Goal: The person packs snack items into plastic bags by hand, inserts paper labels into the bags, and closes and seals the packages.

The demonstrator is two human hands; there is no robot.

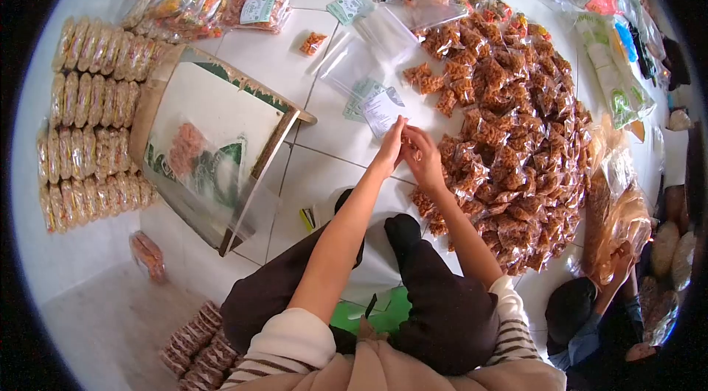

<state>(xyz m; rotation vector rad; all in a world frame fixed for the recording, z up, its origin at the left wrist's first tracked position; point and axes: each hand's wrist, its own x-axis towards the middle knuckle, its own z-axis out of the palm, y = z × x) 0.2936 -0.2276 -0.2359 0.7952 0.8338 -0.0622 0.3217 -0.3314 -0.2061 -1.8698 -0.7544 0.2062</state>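
My left hand (pixel 391 148) and my right hand (pixel 422 159) meet above the tiles in front of me, fingers closed and bent toward each other. What they pinch, if anything, is too small to make out. Touching or just beyond my left fingertips is a pale printed label (pixel 383 112); whether it is held or lies there, I cannot tell. Greenish labels (pixel 356 105) lie partly under it. Behind them are flat clear plastic bags (pixel 354 63). Right of my hands spreads a big heap of small clear packets of brown snacks (pixel 509 133).
A worn low table (pixel 210 107) stands at left, beside stacked long packs (pixel 88 126). Filled labelled bags (pixel 258 11) lie at the back. One small packet (pixel 313 43) sits apart. At right, another person's hand (pixel 623 262) touches a large plastic bag (pixel 619 207).
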